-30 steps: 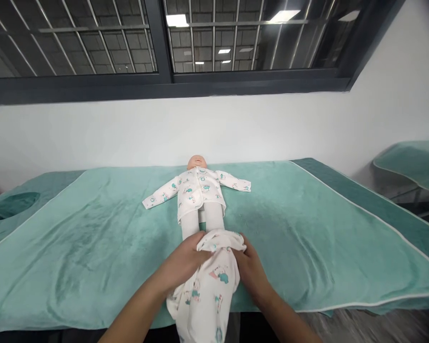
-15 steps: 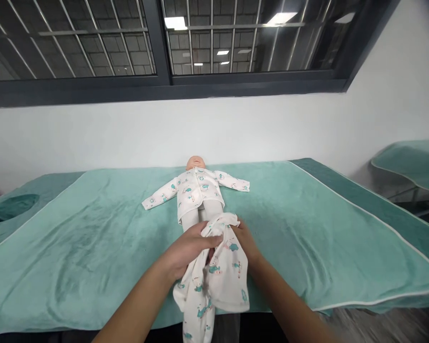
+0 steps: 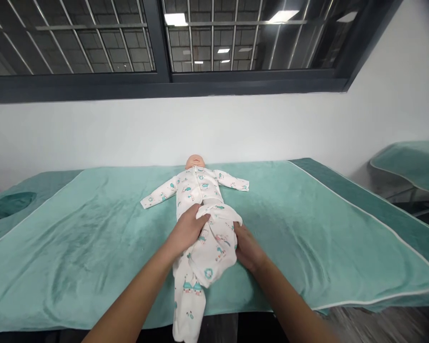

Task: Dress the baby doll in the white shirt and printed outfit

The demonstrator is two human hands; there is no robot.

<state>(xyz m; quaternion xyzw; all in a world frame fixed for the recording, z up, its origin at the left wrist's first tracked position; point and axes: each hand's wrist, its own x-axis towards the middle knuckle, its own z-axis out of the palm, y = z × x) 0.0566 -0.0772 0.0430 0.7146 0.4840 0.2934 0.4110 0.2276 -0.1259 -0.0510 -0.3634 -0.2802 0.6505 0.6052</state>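
Observation:
A baby doll [image 3: 195, 161] lies on its back, head toward the wall, wearing a white printed long-sleeved jacket [image 3: 196, 183] with its arms spread. Matching baby pants [image 3: 214, 247] are bunched over the doll's legs, which they mostly cover; one pant leg hangs past the bed's front edge. My left hand [image 3: 188, 228] grips the waistband side of the pants, thumb on top. On the other side my right hand [image 3: 248, 245] holds the pants' edge, its fingertips partly hidden behind the cloth.
A teal blanket [image 3: 93, 247] with white piping covers the bed, with a few wrinkles. A white wall [image 3: 214, 128] and a dark-framed window [image 3: 250, 83] stand behind. Another teal-covered surface [image 3: 414, 162] is at the right.
Both hands have moved the pants a little up toward the doll's body, with the waistband spread wider over its legs. The loose pant leg has shifted up and left.

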